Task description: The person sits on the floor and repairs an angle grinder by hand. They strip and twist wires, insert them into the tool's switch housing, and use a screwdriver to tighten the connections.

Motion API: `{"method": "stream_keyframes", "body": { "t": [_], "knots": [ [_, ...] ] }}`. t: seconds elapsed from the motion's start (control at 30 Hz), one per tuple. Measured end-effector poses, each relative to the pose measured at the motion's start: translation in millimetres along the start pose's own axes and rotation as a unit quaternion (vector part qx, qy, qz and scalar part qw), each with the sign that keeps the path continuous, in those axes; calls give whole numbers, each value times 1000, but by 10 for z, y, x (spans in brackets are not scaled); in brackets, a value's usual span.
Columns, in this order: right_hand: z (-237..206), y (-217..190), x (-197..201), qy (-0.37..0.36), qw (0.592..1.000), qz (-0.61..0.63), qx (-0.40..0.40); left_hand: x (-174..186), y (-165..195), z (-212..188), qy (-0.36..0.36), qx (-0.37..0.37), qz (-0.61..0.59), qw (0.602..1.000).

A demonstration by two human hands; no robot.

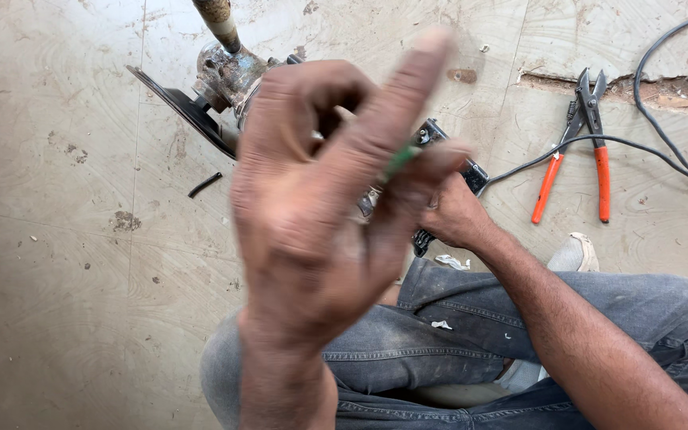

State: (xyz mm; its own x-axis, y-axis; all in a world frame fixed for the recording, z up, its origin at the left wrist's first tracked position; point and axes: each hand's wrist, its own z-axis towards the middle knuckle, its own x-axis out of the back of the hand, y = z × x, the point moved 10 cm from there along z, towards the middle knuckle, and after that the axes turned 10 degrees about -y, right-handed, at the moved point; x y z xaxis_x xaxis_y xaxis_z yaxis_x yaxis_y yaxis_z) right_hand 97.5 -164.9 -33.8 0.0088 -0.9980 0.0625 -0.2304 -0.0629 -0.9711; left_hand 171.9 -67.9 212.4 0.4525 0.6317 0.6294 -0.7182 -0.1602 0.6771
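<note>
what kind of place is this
Probably a building or repair site, worked at floor level: a dusty tiled floor with a broken joint, an angle grinder with its cable, and orange-handled snips lying on the floor.

The left hand (320, 215) is filling the middle of the frame, raised up close in front of everything. Behind it, the power tool (232, 80) is lying on the floor (57, 279) in the upper middle, with its disc (181, 107) sticking out to the left. The right hand (455, 215) is reaching in from the lower right and touching the tool's back end. A small thin piece (205, 184) is lying left of the tool. The pliers (583, 151) are lying at the upper right, with the cable (639, 143) crossing over them. The legs (519, 334) are sitting along the bottom
</note>
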Motion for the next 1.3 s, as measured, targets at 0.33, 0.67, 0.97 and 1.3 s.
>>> {"method": "stream_keyframes", "body": {
  "t": [0.33,0.67,0.97,1.3],
  "knots": [
    [42,-160,-50,-22,998,65,0,-199,273,46,-48,-36,12,998],
    [43,290,149,81,992,-94,3,-337,552,245,-157,-50,87,982],
    [374,575,-82,40,987,-156,-10,-416,229,445,-357,215,350,839],
    [264,347,-87,14,995,-87,-38,-781,-87,362,-508,125,337,783]
  ]
}}
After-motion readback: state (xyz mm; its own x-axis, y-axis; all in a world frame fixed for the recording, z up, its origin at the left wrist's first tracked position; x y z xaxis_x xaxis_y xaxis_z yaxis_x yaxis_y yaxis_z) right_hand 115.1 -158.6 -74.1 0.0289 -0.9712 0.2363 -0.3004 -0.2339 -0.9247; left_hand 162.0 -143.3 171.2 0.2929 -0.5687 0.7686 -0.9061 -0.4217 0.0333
